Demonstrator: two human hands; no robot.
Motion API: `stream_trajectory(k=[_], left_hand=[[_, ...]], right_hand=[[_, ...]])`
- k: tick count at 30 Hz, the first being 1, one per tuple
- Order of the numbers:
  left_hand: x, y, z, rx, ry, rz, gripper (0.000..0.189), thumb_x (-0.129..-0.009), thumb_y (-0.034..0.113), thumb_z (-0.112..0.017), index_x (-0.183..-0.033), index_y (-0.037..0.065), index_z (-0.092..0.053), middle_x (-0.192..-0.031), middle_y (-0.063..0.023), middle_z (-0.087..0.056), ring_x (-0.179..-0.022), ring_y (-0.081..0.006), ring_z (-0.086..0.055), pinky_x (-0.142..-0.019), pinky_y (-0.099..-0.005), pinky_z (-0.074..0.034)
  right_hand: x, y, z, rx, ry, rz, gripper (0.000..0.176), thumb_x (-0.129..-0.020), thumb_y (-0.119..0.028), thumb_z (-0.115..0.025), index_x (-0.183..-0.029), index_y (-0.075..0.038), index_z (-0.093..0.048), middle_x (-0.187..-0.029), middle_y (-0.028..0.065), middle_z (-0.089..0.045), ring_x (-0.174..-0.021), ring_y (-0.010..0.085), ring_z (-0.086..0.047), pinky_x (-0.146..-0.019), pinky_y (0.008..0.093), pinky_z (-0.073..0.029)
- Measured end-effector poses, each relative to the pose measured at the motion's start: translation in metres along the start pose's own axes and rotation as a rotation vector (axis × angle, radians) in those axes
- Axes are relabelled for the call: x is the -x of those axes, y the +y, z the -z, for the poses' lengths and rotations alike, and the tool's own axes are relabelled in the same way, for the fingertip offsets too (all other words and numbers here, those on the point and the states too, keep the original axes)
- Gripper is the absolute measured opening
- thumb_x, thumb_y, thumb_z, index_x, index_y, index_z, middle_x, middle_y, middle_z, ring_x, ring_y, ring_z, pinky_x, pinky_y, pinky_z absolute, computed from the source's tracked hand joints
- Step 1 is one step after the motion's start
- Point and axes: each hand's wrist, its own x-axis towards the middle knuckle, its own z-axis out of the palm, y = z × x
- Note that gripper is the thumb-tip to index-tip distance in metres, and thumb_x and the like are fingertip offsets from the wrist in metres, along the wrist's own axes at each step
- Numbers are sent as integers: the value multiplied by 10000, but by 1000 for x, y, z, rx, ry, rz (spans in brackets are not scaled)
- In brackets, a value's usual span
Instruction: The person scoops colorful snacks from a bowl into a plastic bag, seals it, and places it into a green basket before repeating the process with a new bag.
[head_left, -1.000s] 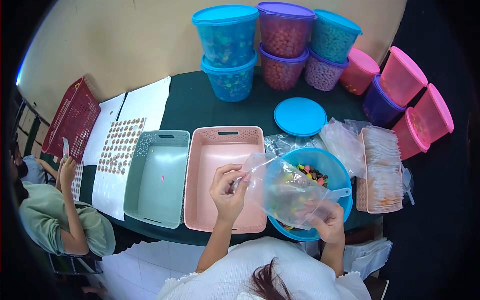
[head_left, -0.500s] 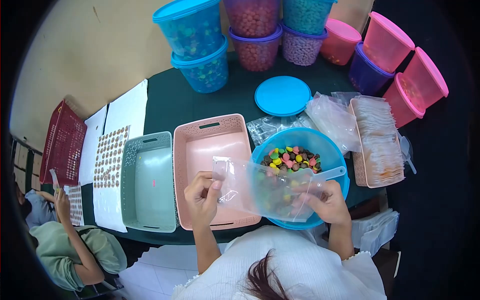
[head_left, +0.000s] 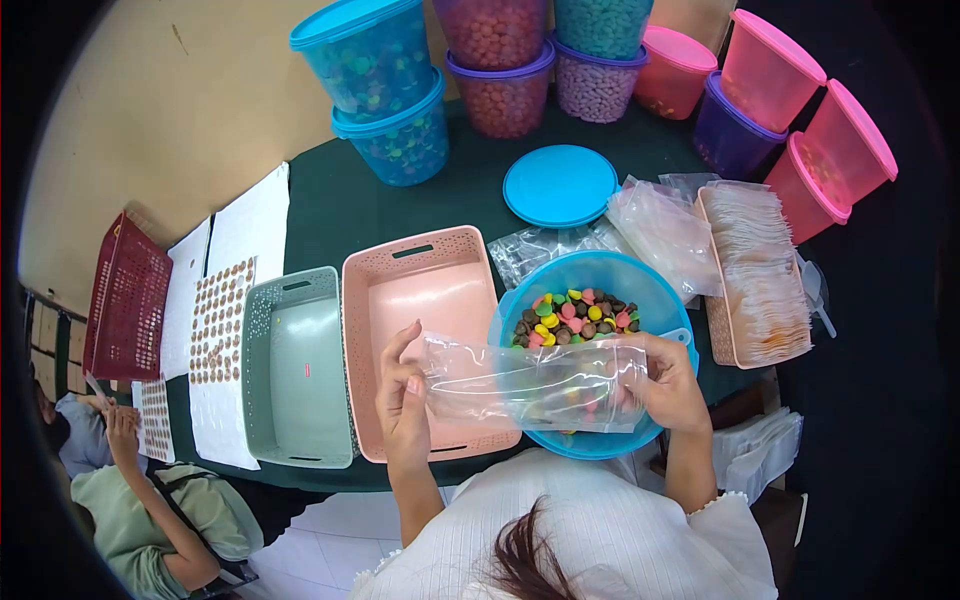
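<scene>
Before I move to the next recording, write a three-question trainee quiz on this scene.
1. What does the right hand hold, its other end at the left hand?
2. True or false: the pieces in the open blue tub are all one colour.
3. Which basket stands between the green basket and the open blue tub?

Key:
1. A clear plastic bag.
2. False; yellow, pink, green and brown show.
3. The pink basket.

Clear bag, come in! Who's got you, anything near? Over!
Left hand, right hand: gripping opposite ends. Clear bag: held out over blue tub and pink basket. White handle: close beside right hand.
</scene>
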Motion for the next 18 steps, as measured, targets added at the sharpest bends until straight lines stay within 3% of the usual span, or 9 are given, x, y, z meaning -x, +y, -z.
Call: stream_trajectory(k=[3,5,7,9,11,14,18], left_hand=[[5,-4,-5,61,5,98,154,-880,177,-436,-793,54,-468,-1158,-121,-458,-1039,-178,-417,-928,-315,-260],[7,-6,-8,-69,123,124,250,-859,245,-479,-716,41,-452,-1019,-111,-509,-857,-142,-448,-817,-274,-326],[6,-6,3,-52,59,131,255,-857,231,-481,-701,30,-459,-959,-96,-511,-814,-137,-446,-769,-261,-335],[6,-4,11,-32,-3,131,261,-854,218,-483,-686,19,-466,-900,-82,-513,-771,-132,-443,-721,-248,-345],[7,-2,14,-162,21,169,263,-835,151,-499,-635,-19,-477,-811,-70,-499,-687,-118,-429,-622,-231,-337],[2,8,-4,-368,101,25,267,-817,100,-514,-602,-50,-470,-775,-73,-487,-647,-110,-425,-583,-221,-328],[12,2,-2,-332,187,5,259,-813,84,-520,-603,-60,-473,-781,-63,-489,-658,-104,-426,-586,-225,-331]], right_hand=[[0,-2,-3,36,-50,1,243,-820,-4,-487,-1058,-10,-537,-835,44,-598,-508,54,-490,-439,182,-395],[-1,-3,-5,58,-84,33,247,-832,-13,-467,-1071,-15,-528,-876,42,-592,-520,51,-490,-450,181,-394],[0,-5,-8,80,-119,71,252,-843,-22,-447,-1084,-21,-519,-918,39,-586,-532,49,-489,-460,181,-392],[3,-10,-11,65,-167,-10,309,-836,33,-386,-1113,-26,-510,-1019,72,-563,-718,57,-541,-600,187,-450],[5,-7,-13,98,-164,-23,309,-832,36,-390,-1106,-31,-518,-997,65,-563,-705,54,-536,-592,186,-450],[5,-3,-12,150,-153,-17,306,-828,36,-398,-1094,-35,-531,-954,53,-560,-688,52,-530,-579,189,-454],[6,0,-10,25,-114,-72,289,-822,33,-397,-1077,-20,-523,-933,50,-564,-726,66,-548,-590,193,-462]])
